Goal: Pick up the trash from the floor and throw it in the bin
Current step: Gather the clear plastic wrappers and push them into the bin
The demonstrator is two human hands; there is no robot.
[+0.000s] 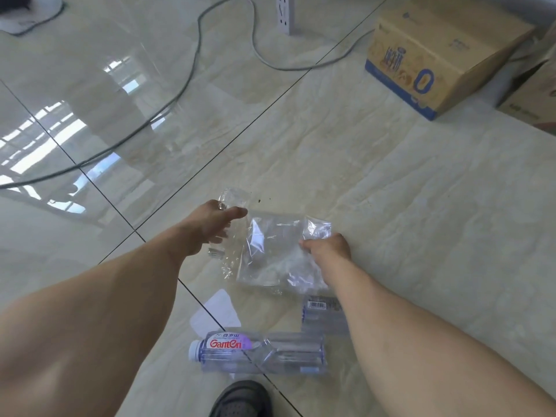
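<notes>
A clear plastic bag (270, 251) lies crumpled on the tiled floor in the middle of the view. My right hand (328, 246) pinches its right edge. My left hand (215, 225) grips a clear crushed bottle (233, 198) at the bag's left side. Nearer to me lies an empty Ganten water bottle (258, 352) on its side, cap to the left. A second clear bottle (322, 314) with a barcode label is half hidden under my right forearm. A white scrap of paper (218, 311) lies by the bottles. No bin is in view.
A cardboard box (436, 55) stands at the back right, another box (535, 94) beside it. A grey cable (186, 82) snakes across the floor from a white power strip (285, 13). My dark shoe (240, 400) is at the bottom edge.
</notes>
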